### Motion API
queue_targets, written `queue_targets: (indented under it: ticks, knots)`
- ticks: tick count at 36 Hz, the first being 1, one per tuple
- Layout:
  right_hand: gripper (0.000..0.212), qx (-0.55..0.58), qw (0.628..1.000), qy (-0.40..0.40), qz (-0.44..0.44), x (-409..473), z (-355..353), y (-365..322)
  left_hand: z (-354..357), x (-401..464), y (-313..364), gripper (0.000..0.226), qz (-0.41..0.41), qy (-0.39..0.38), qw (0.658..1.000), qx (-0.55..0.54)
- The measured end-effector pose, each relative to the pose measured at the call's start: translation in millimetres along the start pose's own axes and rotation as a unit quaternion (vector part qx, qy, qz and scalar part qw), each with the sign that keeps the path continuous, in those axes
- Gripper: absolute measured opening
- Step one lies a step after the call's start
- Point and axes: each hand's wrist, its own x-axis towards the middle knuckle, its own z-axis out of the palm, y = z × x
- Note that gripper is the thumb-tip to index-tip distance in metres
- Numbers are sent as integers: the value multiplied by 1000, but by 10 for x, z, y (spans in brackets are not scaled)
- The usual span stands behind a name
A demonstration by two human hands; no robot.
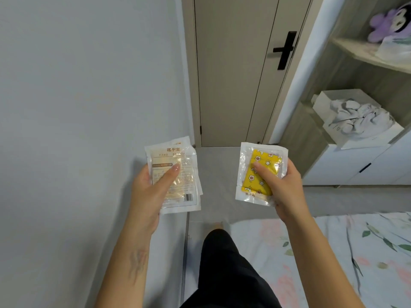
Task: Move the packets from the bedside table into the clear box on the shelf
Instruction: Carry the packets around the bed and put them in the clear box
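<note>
Bedroom: both hands [148, 192] [281, 185] grip packets [175, 174] [259, 172].

Left hand [148, 192] holds a stack of packets [175, 174] — only the top one's face shows, count underneath can't be told, small print too blurred to read. Right hand [282, 185] covers the lower right corner of the yellow packet [258, 172]. Purple plush toy [387, 23] and the plastic bag [393, 48] beside it cut off by the right edge. White box [353, 116] on the shelf — contents crumpled, unclear. Both forearms run off the bottom edge.
</note>
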Motion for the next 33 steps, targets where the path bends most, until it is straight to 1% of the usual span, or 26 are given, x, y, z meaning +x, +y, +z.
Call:
queue_targets:
  ticks: [2,6,11,17,21,24,28,33]
  knots:
    - [25,-1,1000,-5,2,282,90,34,33,225,-39,19,-7,6,1000,2]
    - [25,5,1000,-8,7,957,251,69,205,849,-68,17,-4,15,1000,2]
    - [24,12,1000,4,2,1932,423,-74,674,1876,51,16,4,-2,1000,8]
    - [23,16,999,30,-12,3070,515,-418,1478,3076,245,14,0,-62,998,21]
    - [22,2,999,44,-21,3676,473,-604,1973,3657,269,15,-16,-98,995,23]
    - [24,-1,998,65,-18,4009,375,-671,2301,3971,218,16,-35,-123,991,32]
    - [27,9,993,116,-12,4327,177,-709,2779,4299,134,16,-57,-161,984,45]
    - [25,16,982,185,-22,4665,-135,-812,3475,4648,60,15,-72,-242,966,61]
